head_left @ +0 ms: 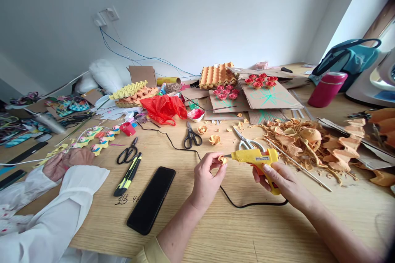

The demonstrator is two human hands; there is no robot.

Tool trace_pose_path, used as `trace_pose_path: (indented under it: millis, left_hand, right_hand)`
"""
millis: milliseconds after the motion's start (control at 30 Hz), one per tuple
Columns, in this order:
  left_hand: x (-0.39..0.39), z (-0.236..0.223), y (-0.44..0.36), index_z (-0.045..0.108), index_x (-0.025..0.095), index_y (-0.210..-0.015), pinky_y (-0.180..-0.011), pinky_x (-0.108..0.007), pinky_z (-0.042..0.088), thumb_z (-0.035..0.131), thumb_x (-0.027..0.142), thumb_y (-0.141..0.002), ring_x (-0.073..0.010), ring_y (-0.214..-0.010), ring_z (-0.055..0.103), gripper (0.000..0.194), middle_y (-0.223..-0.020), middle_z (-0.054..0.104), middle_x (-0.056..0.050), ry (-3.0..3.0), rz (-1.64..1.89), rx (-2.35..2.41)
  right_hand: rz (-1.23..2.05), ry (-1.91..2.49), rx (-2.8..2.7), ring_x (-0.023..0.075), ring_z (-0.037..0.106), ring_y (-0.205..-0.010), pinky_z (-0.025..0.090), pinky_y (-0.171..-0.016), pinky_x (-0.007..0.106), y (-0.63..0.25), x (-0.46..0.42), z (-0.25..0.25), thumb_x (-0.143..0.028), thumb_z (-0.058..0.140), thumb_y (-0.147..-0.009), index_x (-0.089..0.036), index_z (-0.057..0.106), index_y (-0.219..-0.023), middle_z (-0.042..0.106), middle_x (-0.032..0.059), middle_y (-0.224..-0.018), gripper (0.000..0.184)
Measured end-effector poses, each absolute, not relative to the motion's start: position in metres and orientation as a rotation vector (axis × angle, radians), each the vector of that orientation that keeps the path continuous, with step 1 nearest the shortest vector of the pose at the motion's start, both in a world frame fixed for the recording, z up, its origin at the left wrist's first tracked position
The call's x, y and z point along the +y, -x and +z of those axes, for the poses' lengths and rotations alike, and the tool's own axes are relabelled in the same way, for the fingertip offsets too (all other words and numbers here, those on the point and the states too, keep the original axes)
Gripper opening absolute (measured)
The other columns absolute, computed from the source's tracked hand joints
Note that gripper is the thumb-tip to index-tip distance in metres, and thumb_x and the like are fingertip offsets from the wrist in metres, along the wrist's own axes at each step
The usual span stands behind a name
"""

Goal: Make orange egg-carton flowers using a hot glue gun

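My left hand [207, 176] pinches a small orange egg-carton flower [222, 159] between thumb and fingertips. Wrapped round the handle of a yellow hot glue gun [256, 157] is my right hand [277, 178]; the nozzle points left and meets or nearly meets the flower. From the gun's grip a black cord [247, 205] loops over the table. Beyond my hands sit two orange carton flowers, one nearer [214, 139] and one farther back [202, 130]. White-handled scissors [250, 144] lie just behind the glue gun.
A co-worker's hands [66, 162] hold painted carton pieces at left. Nearby lie a phone [151, 200], a cutter knife [128, 174] and black scissors [191, 136]. Torn carton scraps [311, 141] pile at right. Red flowers stand on cardboard [271, 98], left of a pink bottle [327, 89].
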State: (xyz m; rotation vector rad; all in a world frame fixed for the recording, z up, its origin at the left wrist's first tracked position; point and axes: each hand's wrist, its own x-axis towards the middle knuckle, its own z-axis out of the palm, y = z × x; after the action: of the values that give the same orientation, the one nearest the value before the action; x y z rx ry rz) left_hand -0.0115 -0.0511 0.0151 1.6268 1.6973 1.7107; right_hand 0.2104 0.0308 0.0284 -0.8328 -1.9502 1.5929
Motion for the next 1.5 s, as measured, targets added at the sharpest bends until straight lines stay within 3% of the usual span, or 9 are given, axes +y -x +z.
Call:
trace_pose_path:
  millis: [600,800,1067,1167,1300,1400,1500]
  left_hand:
    - [-0.052,0.020,0.012,0.068,0.019,-0.106,-0.079,-0.024,0.065,0.066,0.012,-0.088,-0.0127,-0.084,0.073,0.020,-0.101,0.069,-0.005,-1.668,1.751,1.661]
    - [-0.051,0.018,0.013,0.067,0.019,-0.108,-0.079,-0.023,0.065,0.065,0.010,-0.089,-0.0124,-0.086,0.072,0.022,-0.102,0.066,-0.005,-1.742,1.762,1.668]
    - [-0.051,0.014,0.013,0.063,0.020,-0.109,-0.082,-0.025,0.064,0.066,0.013,-0.091,-0.0128,-0.086,0.073,0.019,-0.101,0.069,-0.005,-1.728,1.760,1.687]
    - [-0.051,0.015,0.014,0.063,0.020,-0.106,-0.082,-0.026,0.063,0.066,0.013,-0.090,-0.0133,-0.085,0.073,0.018,-0.099,0.071,-0.004,-1.704,1.761,1.694]
    - [-0.051,0.019,0.013,0.063,0.020,-0.102,-0.080,-0.025,0.062,0.067,0.013,-0.087,-0.0134,-0.083,0.072,0.016,-0.094,0.071,-0.003,-1.670,1.756,1.705]
    - [-0.052,0.022,0.012,0.063,0.020,-0.101,-0.078,-0.025,0.062,0.068,0.012,-0.086,-0.0134,-0.082,0.072,0.018,-0.094,0.072,-0.003,-1.661,1.766,1.705]
    - [-0.053,0.024,0.011,0.063,0.020,-0.103,-0.078,-0.025,0.061,0.067,0.015,-0.086,-0.0137,-0.082,0.071,0.018,-0.093,0.072,-0.004,-1.634,1.779,1.705]
  right_hand:
    - [1.460,0.854,-2.005,0.0145,0.048,-0.057,0.040,-0.055,0.028,-0.212,0.028,0.025,-0.069,0.044,-0.096,-0.020,0.066,-0.082,0.059,0.0019,-0.068,0.056]
    - [1.170,0.865,-2.132,0.0153,0.049,-0.052,0.043,-0.053,0.029,-0.211,0.026,0.029,-0.070,0.042,-0.096,-0.019,0.067,-0.078,0.054,0.0012,-0.058,0.060]
    - [0.770,0.646,-2.243,0.0219,0.067,-0.073,0.055,-0.069,0.034,-0.208,0.028,0.018,-0.045,0.050,-0.100,-0.020,0.067,-0.090,0.071,0.0089,-0.085,0.031]
    - [0.826,0.739,-2.185,0.0216,0.066,-0.071,0.054,-0.068,0.034,-0.207,0.029,0.019,-0.049,0.049,-0.099,-0.019,0.069,-0.091,0.071,0.0081,-0.080,0.037]
    - [1.154,0.993,-1.995,0.0158,0.053,-0.054,0.044,-0.052,0.028,-0.205,0.033,0.028,-0.064,0.046,-0.097,-0.018,0.072,-0.095,0.057,0.0010,-0.061,0.053]
    - [1.346,1.060,-1.846,0.0134,0.047,-0.054,0.038,-0.049,0.026,-0.204,0.038,0.034,-0.072,0.056,-0.087,-0.017,0.072,-0.094,0.054,-0.0002,-0.062,0.058]
    - [1.387,1.133,-1.758,0.0123,0.044,-0.054,0.036,-0.049,0.025,-0.205,0.042,0.034,-0.077,0.065,-0.077,-0.018,0.067,-0.080,0.054,-0.0005,-0.063,0.058]
